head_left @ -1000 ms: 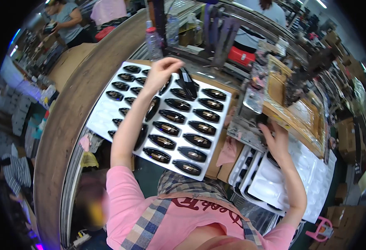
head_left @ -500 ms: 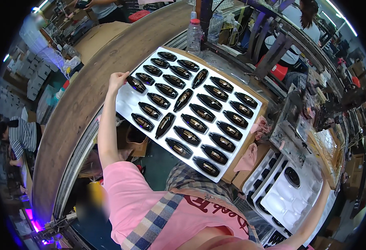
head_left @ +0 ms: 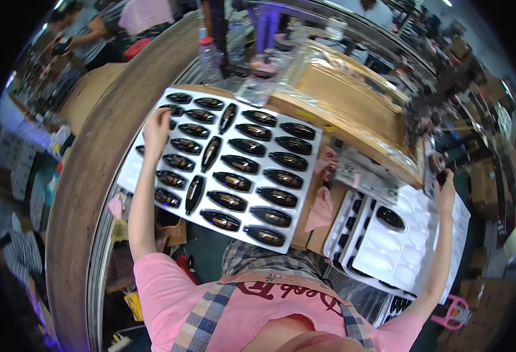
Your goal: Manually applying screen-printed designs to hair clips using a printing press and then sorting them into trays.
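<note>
A large white tray (head_left: 130,171) in front of me holds rows of glossy black oval parts (head_left: 241,164). My left hand (head_left: 157,126) reaches to its far left side, fingers bent down onto one of the parts there. Whether it grips that part is not clear. To the right lies a smaller white moulded tray (head_left: 387,258) with mostly bare hollows and one black part (head_left: 390,218) in it. My right hand (head_left: 445,193) is raised over this tray's far edge, closed on a dark part (head_left: 432,169).
A wide curved brown belt (head_left: 90,152) runs along the left. A plastic water bottle (head_left: 210,56) and a plastic-covered cardboard box (head_left: 352,88) stand beyond the big tray. Pink cloths (head_left: 322,208) lie between the trays. A person (head_left: 85,35) works at the far left.
My view has swung right, so the small tray shows again. My left hand moved from the big tray's left edge onto a part inside it. My right hand came into view, holding a dark part.
</note>
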`<state>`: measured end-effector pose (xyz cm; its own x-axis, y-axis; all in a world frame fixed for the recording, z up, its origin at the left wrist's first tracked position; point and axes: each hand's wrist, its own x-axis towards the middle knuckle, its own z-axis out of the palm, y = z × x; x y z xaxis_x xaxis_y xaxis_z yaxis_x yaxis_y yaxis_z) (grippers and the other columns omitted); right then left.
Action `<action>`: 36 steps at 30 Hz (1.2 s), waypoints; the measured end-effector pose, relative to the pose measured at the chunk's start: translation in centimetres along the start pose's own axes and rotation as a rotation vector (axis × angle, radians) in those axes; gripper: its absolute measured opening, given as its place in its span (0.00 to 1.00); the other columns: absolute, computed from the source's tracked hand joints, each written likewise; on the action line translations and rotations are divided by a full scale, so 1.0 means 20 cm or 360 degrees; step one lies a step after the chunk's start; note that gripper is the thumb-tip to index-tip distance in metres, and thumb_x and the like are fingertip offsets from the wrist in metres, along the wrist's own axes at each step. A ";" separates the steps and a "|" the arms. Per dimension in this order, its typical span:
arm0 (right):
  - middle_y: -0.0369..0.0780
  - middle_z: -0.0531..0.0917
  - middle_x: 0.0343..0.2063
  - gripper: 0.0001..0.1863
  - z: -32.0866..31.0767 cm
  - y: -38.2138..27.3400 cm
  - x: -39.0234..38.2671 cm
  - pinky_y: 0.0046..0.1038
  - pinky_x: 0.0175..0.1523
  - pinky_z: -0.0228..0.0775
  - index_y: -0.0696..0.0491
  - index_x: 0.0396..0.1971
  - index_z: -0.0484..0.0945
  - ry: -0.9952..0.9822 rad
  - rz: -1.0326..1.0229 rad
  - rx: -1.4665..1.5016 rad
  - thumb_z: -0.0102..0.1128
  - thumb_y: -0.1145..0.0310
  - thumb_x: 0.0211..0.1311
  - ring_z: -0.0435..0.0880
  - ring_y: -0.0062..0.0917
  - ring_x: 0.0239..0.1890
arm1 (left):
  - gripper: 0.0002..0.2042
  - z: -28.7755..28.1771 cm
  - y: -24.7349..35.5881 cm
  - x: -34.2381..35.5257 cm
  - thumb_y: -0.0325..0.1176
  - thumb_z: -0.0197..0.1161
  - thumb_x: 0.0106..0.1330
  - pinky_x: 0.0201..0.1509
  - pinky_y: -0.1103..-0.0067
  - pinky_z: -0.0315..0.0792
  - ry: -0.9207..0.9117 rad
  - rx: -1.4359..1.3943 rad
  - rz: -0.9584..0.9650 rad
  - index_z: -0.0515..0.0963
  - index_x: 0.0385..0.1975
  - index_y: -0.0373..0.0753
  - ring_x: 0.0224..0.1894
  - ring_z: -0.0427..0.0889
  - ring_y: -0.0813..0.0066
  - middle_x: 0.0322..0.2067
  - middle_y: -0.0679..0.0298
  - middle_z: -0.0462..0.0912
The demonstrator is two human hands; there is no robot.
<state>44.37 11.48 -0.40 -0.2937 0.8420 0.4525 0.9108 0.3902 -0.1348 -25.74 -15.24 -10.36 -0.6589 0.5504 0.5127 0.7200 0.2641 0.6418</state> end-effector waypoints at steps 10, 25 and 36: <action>0.39 0.75 0.37 0.22 -0.12 -0.51 -0.29 0.19 0.34 0.64 0.59 0.41 0.70 -0.0137 0.0135 0.1005 0.63 0.72 0.44 0.72 0.19 0.31 | 0.13 0.83 1.34 -0.27 0.32 0.50 0.61 0.40 0.81 0.69 -0.0961 -0.0472 0.1128 0.71 0.43 0.34 0.35 0.77 0.71 0.34 0.58 0.78; 0.48 0.74 0.42 0.31 0.11 -1.09 -0.14 0.31 0.50 0.60 0.56 0.45 0.69 -0.0653 -0.0231 0.0881 0.58 0.47 0.47 0.71 0.40 0.46 | 0.13 0.48 1.18 -0.07 0.27 0.58 0.56 0.40 0.85 0.69 -0.0986 -0.1900 -0.0107 0.71 0.41 0.32 0.36 0.76 0.80 0.33 0.63 0.79; 0.50 0.73 0.42 0.20 -0.15 -0.77 -0.30 0.30 0.51 0.59 0.63 0.40 0.71 -0.0481 -0.0052 0.0601 0.51 0.60 0.56 0.69 0.40 0.47 | 0.14 -0.50 -0.27 -0.20 0.27 0.60 0.55 0.36 0.86 0.70 0.0379 -0.0761 -0.0418 0.68 0.41 0.31 0.30 0.77 0.79 0.28 0.59 0.79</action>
<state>32.90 -0.69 1.54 -0.4423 0.8759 0.1929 0.7473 0.4789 -0.4607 -29.19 -26.74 -10.16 -0.8723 0.3073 0.3804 0.3847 -0.0490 0.9217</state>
